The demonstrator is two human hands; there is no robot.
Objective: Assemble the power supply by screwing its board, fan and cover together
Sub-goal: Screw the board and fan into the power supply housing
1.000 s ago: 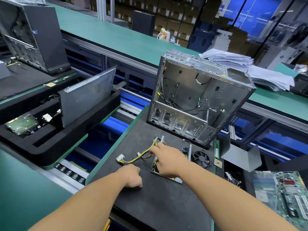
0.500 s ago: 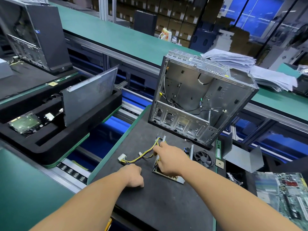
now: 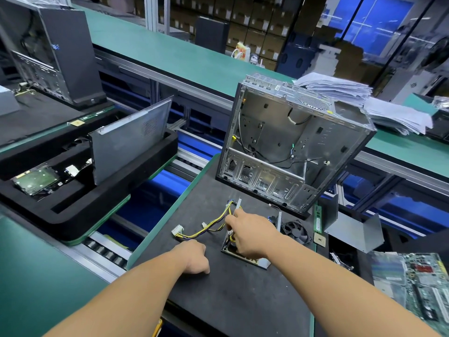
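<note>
Your right hand [image 3: 252, 235] reaches over the open power supply [image 3: 245, 256] on the black worktop [image 3: 243, 300], fingers curled down into it; what they grip, if anything, is hidden. Your left hand [image 3: 195, 256] rests as a closed fist on the worktop, holding nothing visible, just below the yellow-and-black cable bundle [image 3: 209, 229] that runs left from the supply. Beside the supply on the right lies the black fan [image 3: 297, 233]. Behind stands an empty computer case [image 3: 289, 152].

Computer assembly line: roller conveyor [image 3: 107, 251], open PC case [image 3: 291, 152], stacked cartons [image 3: 255, 32] behind.
</note>
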